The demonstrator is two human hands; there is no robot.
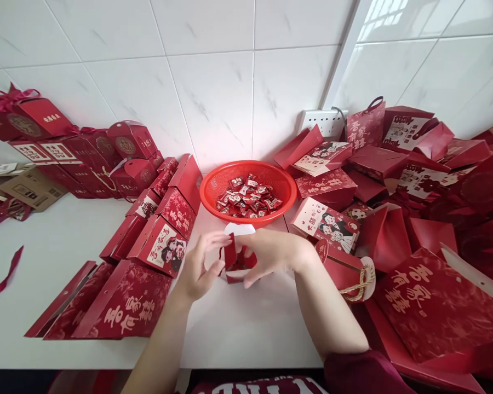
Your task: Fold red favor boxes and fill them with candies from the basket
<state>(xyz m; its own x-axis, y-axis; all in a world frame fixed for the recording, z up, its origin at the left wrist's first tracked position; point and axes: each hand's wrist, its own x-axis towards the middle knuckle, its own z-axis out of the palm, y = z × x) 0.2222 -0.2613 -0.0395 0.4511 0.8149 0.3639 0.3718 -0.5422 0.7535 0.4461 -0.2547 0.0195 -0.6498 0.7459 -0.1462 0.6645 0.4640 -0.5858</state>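
A small red gift box [235, 275] stands on the white table between my hands, its top unfolded. One flap with a white inner face [241, 229] sticks up at its back. Inside it something red shows, partly covered by my fingers. My left hand [198, 269] holds the box's left side, fingertips at the raised red side flap and thumb lower down. Over the right part of the opening is my right hand [273, 250], its fingers and thumb spread apart. Just behind the box, a red plastic basket [205, 191] holds many wrapped candies [248, 196].
Red gift boxes [160, 243] stand in rows on the left, with ribboned boxes [125, 139] stacked behind. A loose pile of red boxes [439, 301] crowds the right. A power strip [322, 121] sits against the tiled wall [213, 93]. A ribbon [6, 276] lies far left.
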